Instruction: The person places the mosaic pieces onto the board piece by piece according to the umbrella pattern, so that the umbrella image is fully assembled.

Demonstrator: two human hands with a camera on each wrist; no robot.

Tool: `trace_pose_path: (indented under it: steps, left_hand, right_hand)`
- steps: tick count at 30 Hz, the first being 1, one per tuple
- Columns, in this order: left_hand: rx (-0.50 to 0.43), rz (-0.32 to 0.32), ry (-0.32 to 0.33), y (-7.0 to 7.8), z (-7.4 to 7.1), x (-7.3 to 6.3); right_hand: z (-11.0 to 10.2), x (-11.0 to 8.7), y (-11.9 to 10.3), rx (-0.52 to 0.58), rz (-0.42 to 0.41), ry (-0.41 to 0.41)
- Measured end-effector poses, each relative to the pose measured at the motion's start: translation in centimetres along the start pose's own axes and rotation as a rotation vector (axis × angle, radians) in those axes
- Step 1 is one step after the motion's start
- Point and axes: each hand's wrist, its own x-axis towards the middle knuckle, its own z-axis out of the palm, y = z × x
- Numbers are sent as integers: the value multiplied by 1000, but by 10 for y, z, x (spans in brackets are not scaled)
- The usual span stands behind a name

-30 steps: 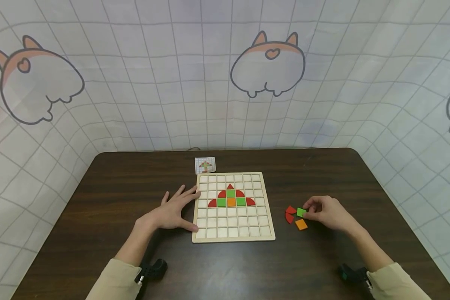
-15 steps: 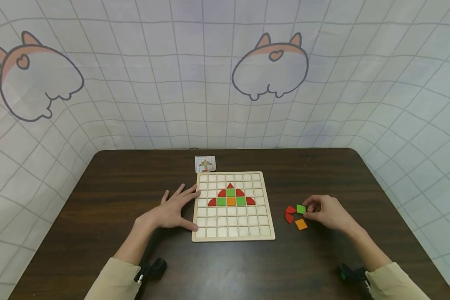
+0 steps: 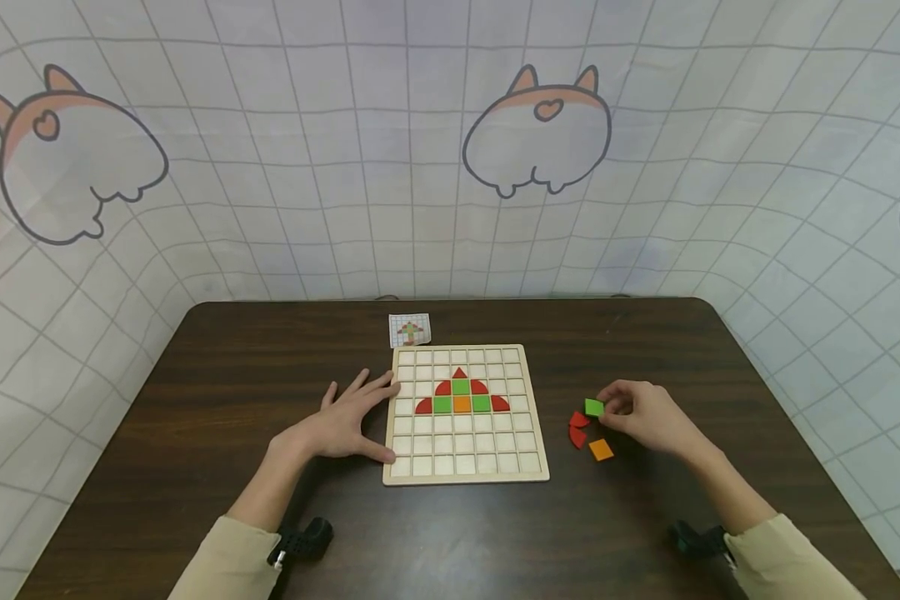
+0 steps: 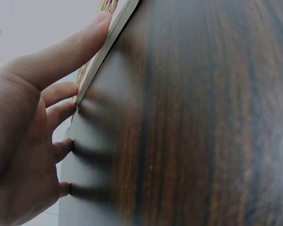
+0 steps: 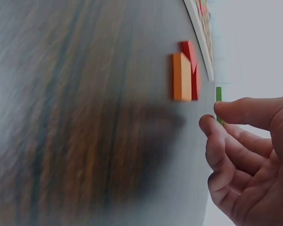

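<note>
A wooden grid board [image 3: 465,478] lies mid-table, with red, green and orange tiles set in its cells as an arrow-like figure. My left hand [image 3: 345,421] rests along the board's left edge, fingers spread, thumb and fingertips on its rim. Between thumb and fingers my right hand [image 3: 648,417] pinches a green square tile [image 3: 593,407], lifted off the table to the right of the board. Just below it lie two red quarter-round tiles [image 3: 577,437] and an orange square tile [image 3: 602,450]. In the right wrist view the green tile [image 5: 219,94] shows edge-on behind the thumb.
A small pattern card [image 3: 409,330] with a similar coloured figure lies at the board's upper left corner. The dark wooden table [image 3: 450,542] ends at a white grid-patterned curtain [image 3: 307,167] behind and at both sides.
My right hand has risen from the table with the green tile and shifted slightly left and away from me. The left hand stays on the board's edge.
</note>
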Motion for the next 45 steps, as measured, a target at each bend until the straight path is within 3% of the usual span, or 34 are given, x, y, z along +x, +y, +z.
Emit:
trace_pose_path:
  steps: [16,28,45]
  left_hand:
    - [-9,-4,-3,3,0,1]
    - [-16,-8,-4,3,0,1]
    - [-15,-21,4,1,0,1]
  right_hand:
    - [30,24,-35,120,-90,-6]
    - [63,40,-64,95,-197,-48]
    - [91,55,-93,99,-269,-81]
